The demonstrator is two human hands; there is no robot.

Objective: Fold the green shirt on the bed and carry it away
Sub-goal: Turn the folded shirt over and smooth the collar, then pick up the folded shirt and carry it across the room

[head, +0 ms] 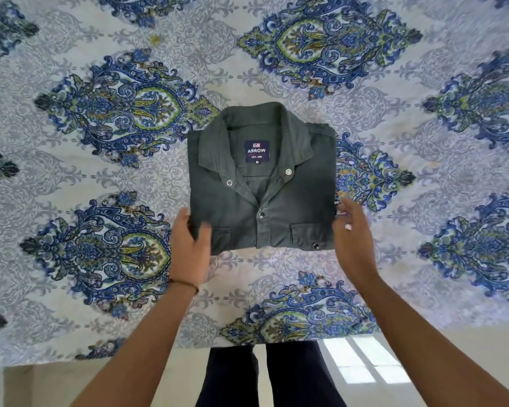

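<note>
I can read "ARROW" on the navy neck label (256,151) sewn inside the collar of the green shirt (262,183), with smaller print beneath it too blurred to make out.

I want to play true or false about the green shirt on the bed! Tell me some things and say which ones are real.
1. The green shirt is folded into a neat block with its collar showing. True.
2. The shirt lies on a plain white sheet. False: the bedsheet has a blue and green flowery pattern.
3. The left hand is at the shirt's lower left corner, thumb on top of the cloth. True.
4. The right hand is far from the shirt, down by the floor. False: it is at the shirt's right edge.
5. The label inside the collar reads ARROW. True.
6. The left wrist is bare. False: it wears a thin wristband.
</note>
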